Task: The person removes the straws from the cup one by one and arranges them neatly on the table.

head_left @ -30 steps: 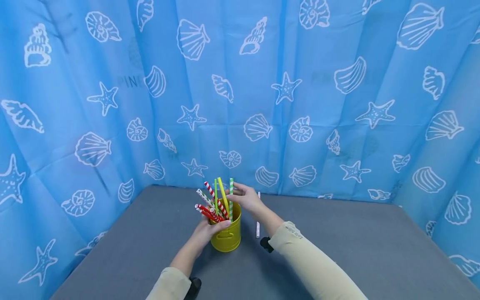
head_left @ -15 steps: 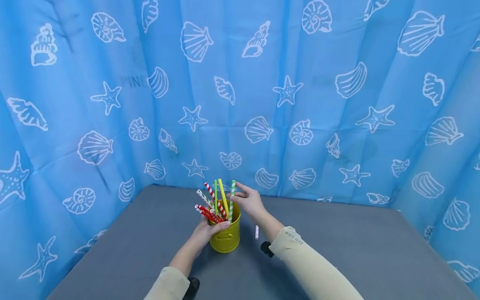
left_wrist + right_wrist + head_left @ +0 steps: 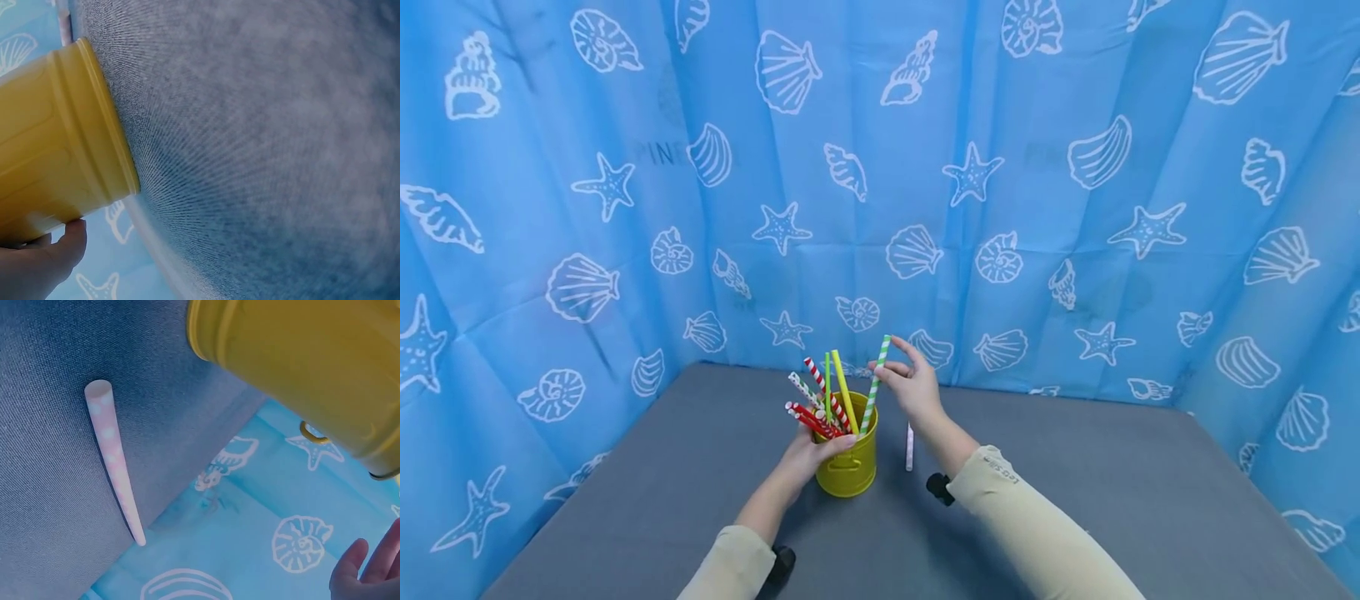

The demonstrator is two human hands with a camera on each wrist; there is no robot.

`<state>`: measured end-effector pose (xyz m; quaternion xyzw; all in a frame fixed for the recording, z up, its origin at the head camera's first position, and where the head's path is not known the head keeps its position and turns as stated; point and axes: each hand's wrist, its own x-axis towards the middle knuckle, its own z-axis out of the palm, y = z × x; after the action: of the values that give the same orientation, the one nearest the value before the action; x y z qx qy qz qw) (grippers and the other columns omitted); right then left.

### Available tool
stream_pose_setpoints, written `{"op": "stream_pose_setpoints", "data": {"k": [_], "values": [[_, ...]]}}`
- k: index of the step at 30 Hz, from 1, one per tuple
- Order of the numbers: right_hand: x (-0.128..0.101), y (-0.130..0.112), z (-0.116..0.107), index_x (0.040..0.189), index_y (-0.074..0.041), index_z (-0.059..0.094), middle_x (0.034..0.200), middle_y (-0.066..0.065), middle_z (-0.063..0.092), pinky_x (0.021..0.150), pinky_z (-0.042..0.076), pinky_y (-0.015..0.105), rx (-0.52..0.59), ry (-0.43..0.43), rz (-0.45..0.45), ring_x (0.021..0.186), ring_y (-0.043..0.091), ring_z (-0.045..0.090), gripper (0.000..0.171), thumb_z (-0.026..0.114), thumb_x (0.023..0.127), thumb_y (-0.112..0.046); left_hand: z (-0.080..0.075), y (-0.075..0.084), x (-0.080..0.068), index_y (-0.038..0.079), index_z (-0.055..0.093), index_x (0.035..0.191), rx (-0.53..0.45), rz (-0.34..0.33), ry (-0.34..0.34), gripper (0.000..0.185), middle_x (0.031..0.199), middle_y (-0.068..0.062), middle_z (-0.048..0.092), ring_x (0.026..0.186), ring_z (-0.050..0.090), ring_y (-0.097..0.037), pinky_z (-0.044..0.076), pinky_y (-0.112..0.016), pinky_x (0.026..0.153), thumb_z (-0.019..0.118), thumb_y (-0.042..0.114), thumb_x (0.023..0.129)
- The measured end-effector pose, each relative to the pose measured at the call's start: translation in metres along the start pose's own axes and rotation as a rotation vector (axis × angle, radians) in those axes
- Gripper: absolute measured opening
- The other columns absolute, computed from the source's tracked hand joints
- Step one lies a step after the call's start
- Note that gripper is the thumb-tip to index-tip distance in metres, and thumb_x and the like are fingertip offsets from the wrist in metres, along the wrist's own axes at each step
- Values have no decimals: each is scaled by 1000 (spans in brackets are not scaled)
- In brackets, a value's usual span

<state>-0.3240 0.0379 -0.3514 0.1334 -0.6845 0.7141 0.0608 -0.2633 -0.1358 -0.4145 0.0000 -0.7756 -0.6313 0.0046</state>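
A yellow metal bucket stands on the grey table and holds several straws: red-striped, plain red, yellow and green. My left hand grips the bucket's near rim; in the left wrist view a fingertip lies under the bucket. My right hand pinches a green-and-white striped straw near its top, with its lower end still inside the bucket. The straw leans to the right. The right wrist view shows the bucket and my fingertips.
A pale pink dotted straw lies on the table just right of the bucket, also seen in the right wrist view as the pink straw. A blue curtain with shells and starfish encloses the table on three sides.
My right hand has risen with the green-and-white straw, drawing it partly up out of the bucket and tilting it right. The left hand keeps its grip on the bucket.
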Motion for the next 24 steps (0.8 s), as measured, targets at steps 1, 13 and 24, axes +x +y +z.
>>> {"op": "stream_pose_setpoints", "data": {"k": [1, 13, 24], "values": [[0, -1, -1, 145, -7, 43, 109, 22, 68, 89, 52, 35, 0, 4, -3, 105, 31, 65, 57, 63, 92, 0, 0, 0, -1, 6, 26, 147, 4, -4, 1, 85, 140, -18, 41, 126, 40, -36, 33, -60, 104, 73, 39, 84], [8, -24, -19, 135, -5, 47, 103, 15, 71, 71, 55, 27, 168, 125, -113, 81, 10, 69, 47, 61, 92, 5, -2, 4, -2, 4, 25, 146, 6, -56, 5, 85, 140, -20, 39, 128, 38, -37, 32, -60, 105, 72, 39, 85], [13, -45, -36, 137, -3, 49, 91, -1, 68, 70, 54, 27, 205, 178, -150, 80, 10, 64, 46, 58, 93, 5, -2, 4, -4, 4, 20, 148, -3, -73, 1, 89, 143, -21, 36, 129, 36, -39, 29, -62, 106, 72, 40, 85]]}}
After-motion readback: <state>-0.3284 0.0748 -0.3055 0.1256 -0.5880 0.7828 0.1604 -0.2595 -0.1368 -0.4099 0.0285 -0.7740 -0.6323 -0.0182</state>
